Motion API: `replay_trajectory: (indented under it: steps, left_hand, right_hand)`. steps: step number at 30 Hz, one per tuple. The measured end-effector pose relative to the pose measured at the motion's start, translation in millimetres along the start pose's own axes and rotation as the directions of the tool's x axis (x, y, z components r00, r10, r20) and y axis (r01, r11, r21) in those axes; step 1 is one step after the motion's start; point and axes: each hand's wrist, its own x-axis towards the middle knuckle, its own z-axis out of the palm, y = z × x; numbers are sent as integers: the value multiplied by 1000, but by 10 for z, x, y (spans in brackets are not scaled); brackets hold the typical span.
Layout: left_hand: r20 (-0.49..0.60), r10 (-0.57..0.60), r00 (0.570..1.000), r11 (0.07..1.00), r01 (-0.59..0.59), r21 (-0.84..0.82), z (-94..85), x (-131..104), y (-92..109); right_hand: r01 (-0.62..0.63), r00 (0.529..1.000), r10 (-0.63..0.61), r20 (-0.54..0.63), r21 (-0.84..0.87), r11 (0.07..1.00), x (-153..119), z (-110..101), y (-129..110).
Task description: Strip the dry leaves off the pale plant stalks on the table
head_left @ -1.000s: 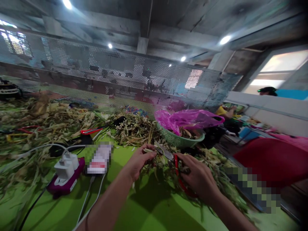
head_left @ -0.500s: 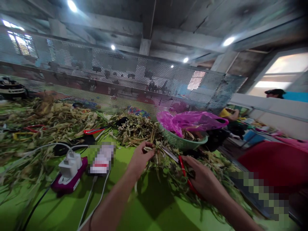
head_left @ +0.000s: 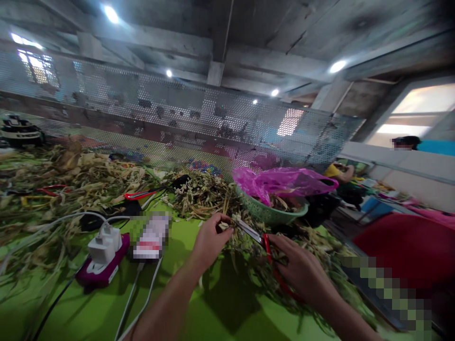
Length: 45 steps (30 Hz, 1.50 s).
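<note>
My left hand (head_left: 210, 239) is closed, thumb and forefinger pinched on a dried plant stem (head_left: 233, 221) above the green table (head_left: 170, 293). My right hand (head_left: 300, 265) grips the red handles of a pair of scissors (head_left: 253, 233). Their metal blades point up and left, with the tips close beside my left fingertips. Below and around the scissors lies a heap of dried, leafy stalks (head_left: 263, 270), partly covered by my right hand. How far apart the blades stand is hard to make out.
Behind my hands stands a green basket (head_left: 270, 214) with a pink plastic bag (head_left: 284, 182) on it. To the left are a phone (head_left: 152, 237) on a cable, a purple power strip (head_left: 101, 270) with white plugs, and more dried plants (head_left: 88, 177). A perforated metal screen (head_left: 177, 113) runs along the back.
My left fingertips have shifted slightly right, nearer the scissor tips. The scissors have turned a little in my right hand. The whole view has tilted slightly.
</note>
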Motion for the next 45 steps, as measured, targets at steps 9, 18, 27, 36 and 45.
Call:
replay_trajectory:
  steps: [9,18,27,36,45]
  left_hand:
    - [6,-21,1000,999,21,-38,-14,-1,35]
    - [-59,-72,996,969,56,-242,-26,16,27]
    - [-171,249,953,946,-201,254,44,-47,-24]
    - [-106,399,911,802,-291,521,177,-157,-18]
    - [61,-81,995,967,93,-236,111,-26,-51]
  right_hand:
    - [-14,995,21,-93,75,997,-19,65,46]
    - [-129,983,123,139,39,991,24,181,347]
    - [-137,987,86,138,416,899,397,-211,-121]
    - [-198,977,164,134,855,479,683,302,-558]
    - [-287,953,167,254,931,223,566,332,-400]
